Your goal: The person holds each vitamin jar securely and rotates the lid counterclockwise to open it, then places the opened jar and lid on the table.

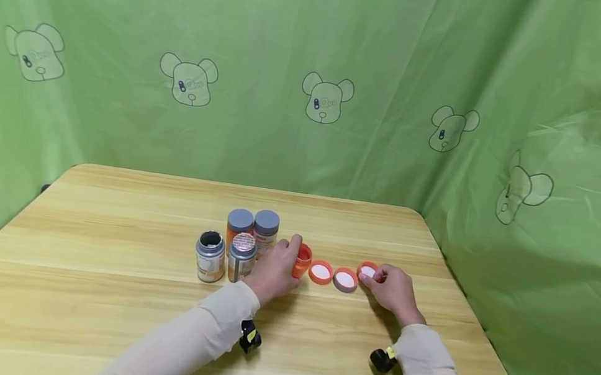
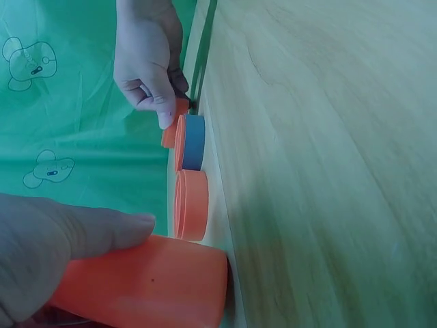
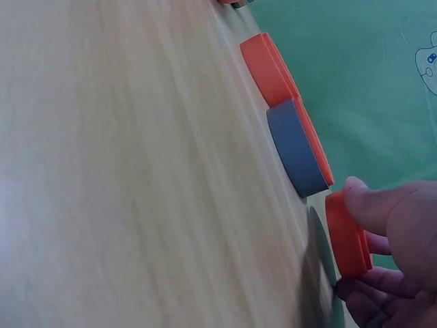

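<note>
My left hand grips an uncapped orange bottle, its thumb along the side in the left wrist view. That bottle stands upright, and its red inside shows. To its right, an orange lid and a grey lid with an orange rim lie side by side, white liners facing up. At the right end of this row my right hand pinches another orange lid between thumb and fingers. This lid's white liner also faces up, partly covered by the fingertips in the head view.
Left of my left hand stand two bottles with grey caps, a bottle with a printed foil seal and an uncapped bottle with a dark opening. A green curtain hangs behind the wooden table and along its right side.
</note>
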The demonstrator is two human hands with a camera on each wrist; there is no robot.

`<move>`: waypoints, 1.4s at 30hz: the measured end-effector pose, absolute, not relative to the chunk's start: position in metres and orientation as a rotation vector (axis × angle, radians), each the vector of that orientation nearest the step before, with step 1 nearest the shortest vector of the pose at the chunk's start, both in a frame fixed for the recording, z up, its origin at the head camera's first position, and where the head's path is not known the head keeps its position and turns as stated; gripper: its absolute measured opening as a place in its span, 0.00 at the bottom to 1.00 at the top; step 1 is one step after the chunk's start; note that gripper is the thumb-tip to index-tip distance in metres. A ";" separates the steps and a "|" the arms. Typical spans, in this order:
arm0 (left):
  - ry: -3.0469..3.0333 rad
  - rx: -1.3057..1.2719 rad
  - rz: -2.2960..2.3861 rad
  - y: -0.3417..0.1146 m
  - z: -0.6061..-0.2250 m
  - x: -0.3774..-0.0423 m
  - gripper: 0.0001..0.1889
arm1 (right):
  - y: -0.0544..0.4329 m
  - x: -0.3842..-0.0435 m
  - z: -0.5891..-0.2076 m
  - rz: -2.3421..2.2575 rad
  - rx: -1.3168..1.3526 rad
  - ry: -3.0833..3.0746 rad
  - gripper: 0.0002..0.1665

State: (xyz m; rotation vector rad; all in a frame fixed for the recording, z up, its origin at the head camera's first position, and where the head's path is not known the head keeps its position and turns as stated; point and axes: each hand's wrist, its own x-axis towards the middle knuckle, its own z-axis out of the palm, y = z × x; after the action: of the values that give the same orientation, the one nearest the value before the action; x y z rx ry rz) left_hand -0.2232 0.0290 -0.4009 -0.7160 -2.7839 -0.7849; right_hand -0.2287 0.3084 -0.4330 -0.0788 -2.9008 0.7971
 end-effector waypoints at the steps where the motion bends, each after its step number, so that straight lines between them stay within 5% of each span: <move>1: -2.783 -0.713 -0.788 0.029 -0.401 -0.223 0.36 | 0.308 -0.229 -0.433 0.792 -0.079 -2.905 0.18; 36: -2.741 -0.625 -0.616 0.021 -0.395 -0.221 0.29 | 0.287 -0.264 -0.436 0.881 0.127 -2.949 0.11; 42: -2.703 -0.628 -0.560 0.022 -0.388 -0.215 0.36 | 0.271 -0.266 -0.427 0.865 0.120 -2.910 0.16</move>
State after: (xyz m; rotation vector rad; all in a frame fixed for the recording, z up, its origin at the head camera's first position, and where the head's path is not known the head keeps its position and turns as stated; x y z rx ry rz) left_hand -0.2152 0.0220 -0.3878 -0.6284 -2.7035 -0.5600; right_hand -0.2656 0.2709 -0.4274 0.1198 -2.9096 0.8645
